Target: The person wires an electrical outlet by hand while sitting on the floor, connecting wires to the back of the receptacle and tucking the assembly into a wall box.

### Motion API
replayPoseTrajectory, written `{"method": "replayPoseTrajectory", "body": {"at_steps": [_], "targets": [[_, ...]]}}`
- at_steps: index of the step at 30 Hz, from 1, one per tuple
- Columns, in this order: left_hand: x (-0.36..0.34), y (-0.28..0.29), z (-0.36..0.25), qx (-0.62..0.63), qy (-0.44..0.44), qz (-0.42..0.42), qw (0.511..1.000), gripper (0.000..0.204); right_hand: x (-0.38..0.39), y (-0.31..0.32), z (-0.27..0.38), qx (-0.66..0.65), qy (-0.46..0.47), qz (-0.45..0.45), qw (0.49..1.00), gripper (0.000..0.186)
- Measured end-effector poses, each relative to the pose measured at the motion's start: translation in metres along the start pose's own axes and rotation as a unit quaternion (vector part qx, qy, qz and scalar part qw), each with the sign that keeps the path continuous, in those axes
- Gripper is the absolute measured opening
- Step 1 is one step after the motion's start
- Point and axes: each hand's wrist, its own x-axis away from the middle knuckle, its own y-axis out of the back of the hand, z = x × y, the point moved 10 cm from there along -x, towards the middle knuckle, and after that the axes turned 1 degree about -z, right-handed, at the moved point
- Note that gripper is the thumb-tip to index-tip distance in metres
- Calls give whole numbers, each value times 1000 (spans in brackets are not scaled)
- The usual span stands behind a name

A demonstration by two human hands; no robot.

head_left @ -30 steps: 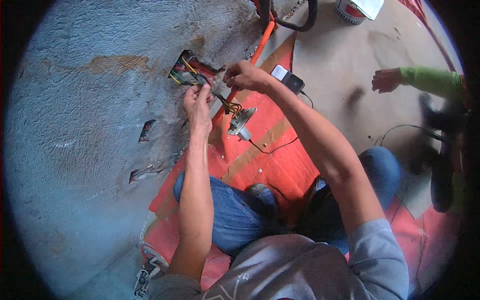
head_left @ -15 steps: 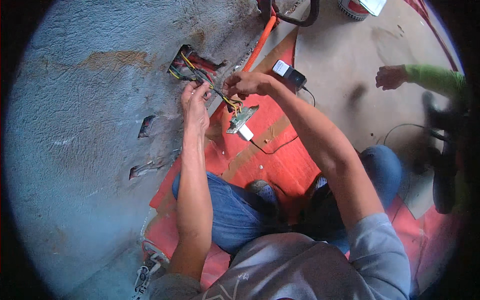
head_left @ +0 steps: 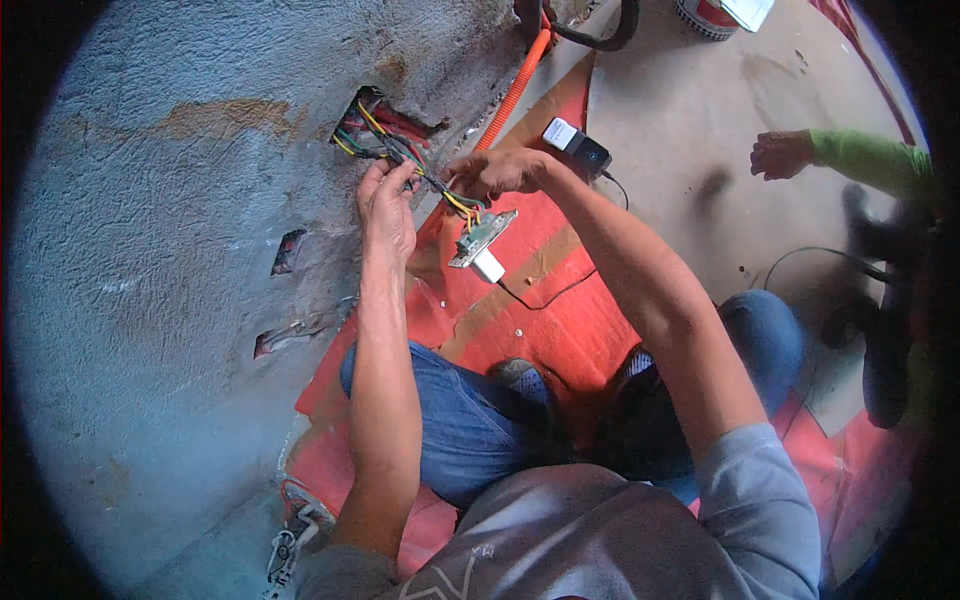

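Observation:
My left hand (head_left: 388,212) is closed on a bundle of electrical wires (head_left: 428,176), pinching it beside the hole in the wall. Green, yellow, red and dark wires come out of that opening (head_left: 372,122) and run down to a wall socket (head_left: 484,238) hanging at their end. Plugged into the socket's face is a white plug (head_left: 488,265) with a thin black cord. My right hand (head_left: 505,172) is on the other side of the bundle, close to it, fingers curled together; whatever its fingertips grip is hidden.
Two smaller wall cutouts (head_left: 289,252) (head_left: 285,340) lie lower down. An orange corrugated conduit (head_left: 515,90) rises behind my right hand. A black-and-white device (head_left: 578,146) lies on the floor with a cord. At right are another person's hand (head_left: 782,155) and green sleeve. A bucket (head_left: 706,18) stands at the back.
My right hand's fingers have shifted slightly and curl lower beside the wires. The left hand keeps its hold; the hanging socket has barely moved.

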Motion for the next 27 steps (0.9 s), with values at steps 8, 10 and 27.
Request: {"method": "replayPoseTrajectory", "body": {"at_steps": [8,10,27], "targets": [[-2,-3,3,16,-24,-2,1000,14,9,36,1,74,0,-80,994,14],[-4,-3,5,-1,-28,-13,1000,14,13,46,12,97,1,-94,991,13],[-13,5,12,-202,-55,-10,978,46,9,-30,70,242,-19,88,966,32]]}}
